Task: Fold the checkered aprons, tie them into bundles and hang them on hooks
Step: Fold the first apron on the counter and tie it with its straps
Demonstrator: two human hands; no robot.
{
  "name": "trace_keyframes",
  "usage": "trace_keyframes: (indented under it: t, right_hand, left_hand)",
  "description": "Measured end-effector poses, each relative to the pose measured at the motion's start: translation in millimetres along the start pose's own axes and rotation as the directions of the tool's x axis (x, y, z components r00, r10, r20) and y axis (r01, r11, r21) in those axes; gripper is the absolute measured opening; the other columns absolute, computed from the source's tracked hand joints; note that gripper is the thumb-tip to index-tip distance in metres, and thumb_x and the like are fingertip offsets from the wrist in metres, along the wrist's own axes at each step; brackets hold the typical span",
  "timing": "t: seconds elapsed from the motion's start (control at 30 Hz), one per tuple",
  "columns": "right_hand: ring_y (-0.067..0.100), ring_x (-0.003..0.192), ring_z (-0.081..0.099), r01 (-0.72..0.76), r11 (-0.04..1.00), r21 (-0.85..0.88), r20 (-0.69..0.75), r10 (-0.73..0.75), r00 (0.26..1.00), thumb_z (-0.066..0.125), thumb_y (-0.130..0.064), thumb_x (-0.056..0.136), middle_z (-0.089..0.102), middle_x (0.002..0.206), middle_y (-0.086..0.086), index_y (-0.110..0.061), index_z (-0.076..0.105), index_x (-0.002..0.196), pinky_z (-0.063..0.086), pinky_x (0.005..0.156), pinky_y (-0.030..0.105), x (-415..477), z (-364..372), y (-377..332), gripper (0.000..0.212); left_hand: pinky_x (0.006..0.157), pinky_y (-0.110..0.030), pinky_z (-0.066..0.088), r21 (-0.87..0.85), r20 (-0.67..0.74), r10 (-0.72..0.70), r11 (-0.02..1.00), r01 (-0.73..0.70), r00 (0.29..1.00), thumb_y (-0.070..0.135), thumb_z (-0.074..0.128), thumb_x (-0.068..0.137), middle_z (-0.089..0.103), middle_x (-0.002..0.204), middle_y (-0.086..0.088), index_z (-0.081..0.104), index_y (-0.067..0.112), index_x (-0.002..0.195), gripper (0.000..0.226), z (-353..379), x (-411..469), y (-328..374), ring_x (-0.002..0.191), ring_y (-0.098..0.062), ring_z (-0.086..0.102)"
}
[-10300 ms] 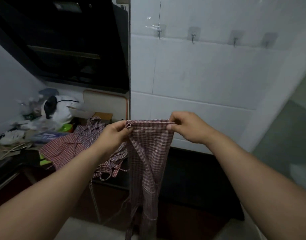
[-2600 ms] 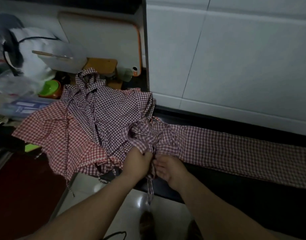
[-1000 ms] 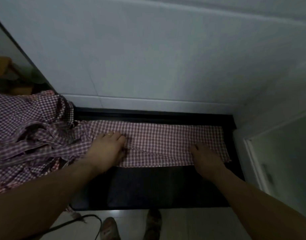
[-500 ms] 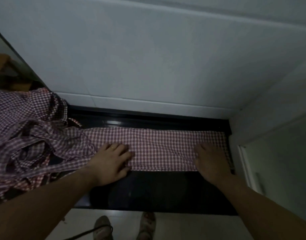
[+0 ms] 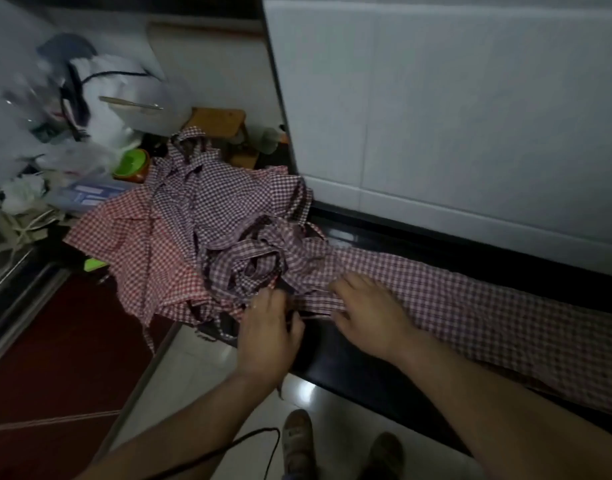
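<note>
Head view: the right hand (image 5: 370,317) lies flat, its grip released, with fingers spread and pressing on the folded apron (image 5: 477,303) at the end nearest the pile. The apron is a long checkered strip stretched away to the right along the dark worktop (image 5: 346,358). Just beside it the left hand (image 5: 268,329) reaches into the cloth where the strip meets the heap of aprons (image 5: 207,233). Its fingertips are buried among folds and a dark strap, so I cannot tell whether its grip is clenched on anything. The heap is crumpled, with purple-checked pieces on top of a red-checked one that droops over the worktop's front edge. Behind the heap sits a green bowl (image 5: 130,164); what it holds cannot be made out. Near it are a wooden block (image 5: 217,122) and blurred white plastic bags (image 5: 72,157). A white tiled wall (image 5: 453,116) rises behind the strip. Below, two shoes (image 5: 297,441) stand on the pale floor (image 5: 200,368).
</note>
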State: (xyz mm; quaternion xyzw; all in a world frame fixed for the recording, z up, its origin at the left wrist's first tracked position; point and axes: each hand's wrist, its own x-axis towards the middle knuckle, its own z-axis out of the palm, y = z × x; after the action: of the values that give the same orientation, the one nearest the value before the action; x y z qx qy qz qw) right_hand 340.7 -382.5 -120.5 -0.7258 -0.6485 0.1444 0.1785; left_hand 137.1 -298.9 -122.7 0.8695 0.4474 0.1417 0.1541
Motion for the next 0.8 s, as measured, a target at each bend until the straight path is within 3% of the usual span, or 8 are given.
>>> trace_keyframes:
  t: [0.1,0.2,0.3,0.4,0.5,0.6,0.73,0.8]
  right_hand:
    - [0.021,0.112,0.053,0.005,0.997,0.073,-0.031,-0.003,1.000,0.065,-0.036,0.091,0.055,0.121,0.000,-0.023,0.053,0.127,0.047,0.095,0.038,41.6,14.5,-44.0,0.041]
    - [0.026,0.112,0.056,-0.115,0.967,0.228,-0.049,0.129,0.990,0.066,-0.026,0.090,0.054,0.125,0.006,-0.019,0.051,0.131,0.051,0.091,0.040,76.2,25.6,-77.0,0.044]
    - [0.029,0.120,0.057,-0.204,0.907,0.368,-0.081,0.250,0.965,0.065,-0.019,0.088,0.053,0.135,0.008,-0.023,0.042,0.144,0.052,0.096,0.042,96.0,29.3,-88.3,0.060]
    - [0.025,0.131,0.051,-0.178,0.904,0.389,-0.095,0.232,0.968,0.069,-0.026,0.090,0.044,0.153,0.005,-0.036,0.022,0.158,0.050,0.105,0.042,121.0,16.5,-100.4,0.084]
    - [0.030,0.123,0.057,-0.100,0.971,0.215,-0.033,0.110,0.993,0.074,-0.036,0.087,0.046,0.147,0.008,-0.045,0.008,0.159,0.056,0.094,0.048,145.4,7.8,-114.1,0.097]
    - [0.034,0.112,0.062,-0.045,0.998,-0.041,0.058,0.047,0.997,0.076,-0.042,0.084,0.054,0.134,0.010,-0.046,0.012,0.156,0.057,0.086,0.047,160.5,12.2,-125.6,0.097]
    - [0.034,0.110,0.065,-0.067,0.966,-0.248,0.106,0.096,0.990,0.068,-0.035,0.089,0.061,0.128,0.008,-0.032,0.034,0.148,0.055,0.086,0.043,173.7,21.0,-126.6,0.068]
    - [0.031,0.108,0.066,-0.048,0.929,-0.367,0.150,0.110,0.983,0.066,-0.030,0.090,0.067,0.121,0.005,-0.026,0.054,0.130,0.053,0.088,0.040,177.8,22.4,-125.7,0.042]
  left_hand:
    - [0.096,-0.051,0.043,-0.019,-0.260,-0.145,0.989,0.145,0.955,0.028,0.070,0.089,0.054,0.120,-0.012,0.053,0.010,0.123,0.042,-37.4,26.5,-29.7,0.114,-0.034,0.051]
    - [0.107,-0.057,0.041,-0.011,-0.099,-0.347,0.937,0.348,0.932,0.045,0.076,0.087,0.054,0.141,-0.016,0.040,0.013,0.149,0.078,-69.9,68.1,-77.6,0.129,-0.038,0.051]
    - [0.090,-0.044,0.051,0.005,0.134,-0.332,0.942,0.335,0.934,0.052,0.061,0.088,0.074,0.111,-0.009,0.066,0.020,0.116,0.042,-86.6,95.9,-106.7,0.105,-0.035,0.069]
    - [0.068,-0.036,0.045,-0.052,0.061,-0.110,0.992,0.113,0.992,0.035,0.062,0.084,0.065,0.086,-0.004,0.063,0.018,0.085,0.017,-99.6,109.4,-117.6,0.084,-0.027,0.061]
    - [0.061,-0.034,0.039,-0.279,0.104,-0.095,0.953,0.120,0.990,0.014,0.062,0.093,0.059,0.081,0.000,0.055,0.016,0.088,0.009,-116.3,122.0,-109.5,0.074,-0.019,0.057]
    - [0.069,-0.037,0.050,-0.359,0.246,-0.108,0.913,0.194,0.963,0.015,0.058,0.097,0.067,0.083,-0.002,0.059,0.016,0.091,0.006,-128.3,132.2,-101.5,0.076,-0.020,0.064]
    - [0.078,-0.045,0.057,-0.454,0.323,-0.178,0.832,0.318,0.929,0.022,0.065,0.094,0.072,0.083,-0.008,0.064,0.011,0.093,0.010,-127.9,141.4,-104.9,0.084,-0.031,0.070]
    - [0.077,-0.043,0.057,-0.323,0.379,-0.187,0.891,0.319,0.906,0.037,0.072,0.089,0.070,0.088,-0.003,0.060,0.017,0.097,0.025,-120.0,140.5,-114.5,0.084,-0.026,0.068]
